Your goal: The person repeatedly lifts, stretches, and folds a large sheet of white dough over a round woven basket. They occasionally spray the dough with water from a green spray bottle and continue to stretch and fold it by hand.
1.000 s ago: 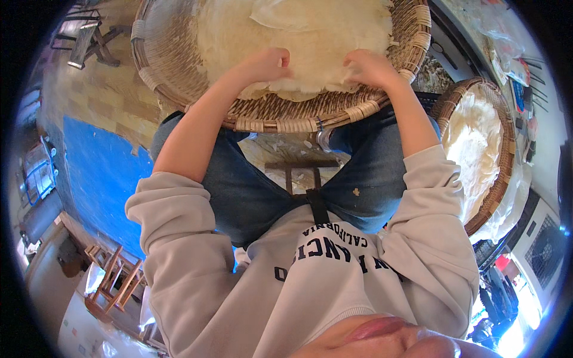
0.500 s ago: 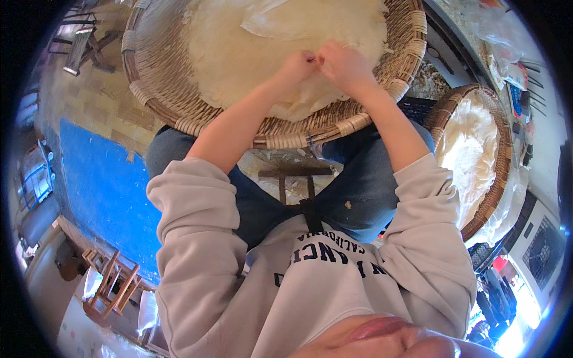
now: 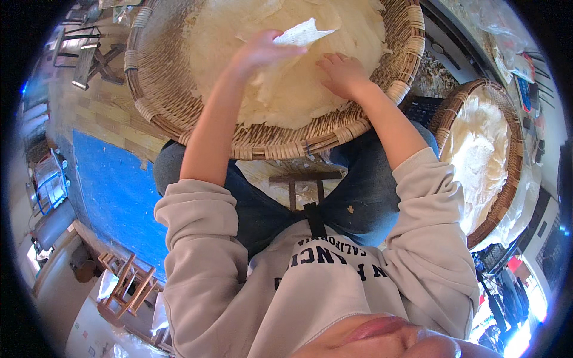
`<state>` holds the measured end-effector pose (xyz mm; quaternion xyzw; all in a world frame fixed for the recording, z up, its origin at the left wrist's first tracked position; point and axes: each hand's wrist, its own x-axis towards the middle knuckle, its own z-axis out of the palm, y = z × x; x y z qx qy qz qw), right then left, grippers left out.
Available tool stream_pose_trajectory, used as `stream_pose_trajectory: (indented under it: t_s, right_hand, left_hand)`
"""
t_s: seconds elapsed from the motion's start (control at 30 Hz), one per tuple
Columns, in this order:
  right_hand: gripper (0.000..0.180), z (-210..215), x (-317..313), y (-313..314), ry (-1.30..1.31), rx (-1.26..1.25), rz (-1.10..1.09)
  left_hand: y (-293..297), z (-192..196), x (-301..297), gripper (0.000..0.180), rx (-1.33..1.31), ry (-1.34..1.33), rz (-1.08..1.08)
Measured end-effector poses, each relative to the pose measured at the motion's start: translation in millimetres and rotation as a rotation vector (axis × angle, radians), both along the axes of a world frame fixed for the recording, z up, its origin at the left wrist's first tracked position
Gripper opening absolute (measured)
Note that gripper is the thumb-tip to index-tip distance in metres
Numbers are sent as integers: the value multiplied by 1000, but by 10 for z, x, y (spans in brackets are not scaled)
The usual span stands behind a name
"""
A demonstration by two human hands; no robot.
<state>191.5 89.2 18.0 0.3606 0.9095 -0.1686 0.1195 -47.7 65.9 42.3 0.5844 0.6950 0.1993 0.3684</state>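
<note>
The left hand (image 3: 259, 51) pinches one thin pale sheet (image 3: 301, 33), lifting it off the stack in the woven basket (image 3: 179, 119); the right hand (image 3: 343, 74) rests flat, fingers spread, on the stack. The sheet looks light, limp and tear-prone, best taken at its edge.

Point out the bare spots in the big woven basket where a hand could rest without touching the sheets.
The big woven basket has bare weave along its left inner wall, between the rim and the stack of pale sheets. The middle is crowded: the left hand lifts one thin sheet and the right hand presses the stack. The second basket at right looks filled nearly to its rim.
</note>
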Motion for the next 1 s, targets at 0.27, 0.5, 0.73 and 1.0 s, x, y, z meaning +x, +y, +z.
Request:
stream_pose_trajectory:
  t_s: [0.27,0.5,0.73,1.0]
  right_hand:
    - [68,-120,28,51,-236,-113,-6]
    - [74,-78,-11,47,-312,-167,-13]
    - [71,-88,12,67,-262,-176,-9]
    - [66,-134,29,90,-235,-171,4]
  left_hand:
    - [39,398,-924,37,141,54,366]
    - [17,825,-2187,27,268,-133,527]
    - [190,1580,-2978,27,358,-35,774]
    - [91,3181,-2924,33,863,973,534]
